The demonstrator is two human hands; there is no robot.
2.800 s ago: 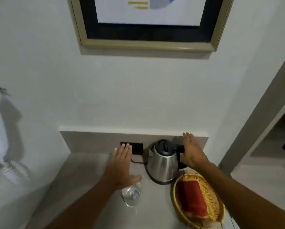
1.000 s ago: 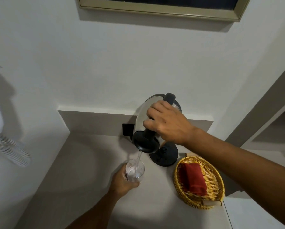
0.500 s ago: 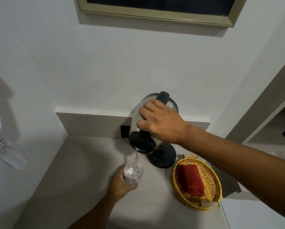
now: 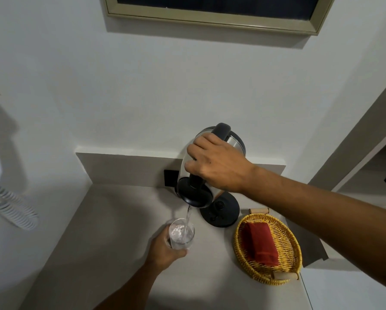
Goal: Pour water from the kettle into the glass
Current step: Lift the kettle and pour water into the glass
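A steel kettle with a black lid and handle hangs tilted forward above the counter. My right hand grips its black handle. A thin stream of water falls from the spout into a clear glass. The glass stands on the grey counter, partly filled, and my left hand is wrapped around its near side. The kettle's black base sits on the counter behind and to the right of the glass.
A yellow wicker basket with a red packet lies right of the glass. A black wall socket is behind the kettle. A white wall unit with a coiled cord hangs at the left. A framed picture is above.
My right hand lifted the kettle off its base and tipped it; my left hand took hold of the glass. In the last second the pour continues and the glass fills slightly.
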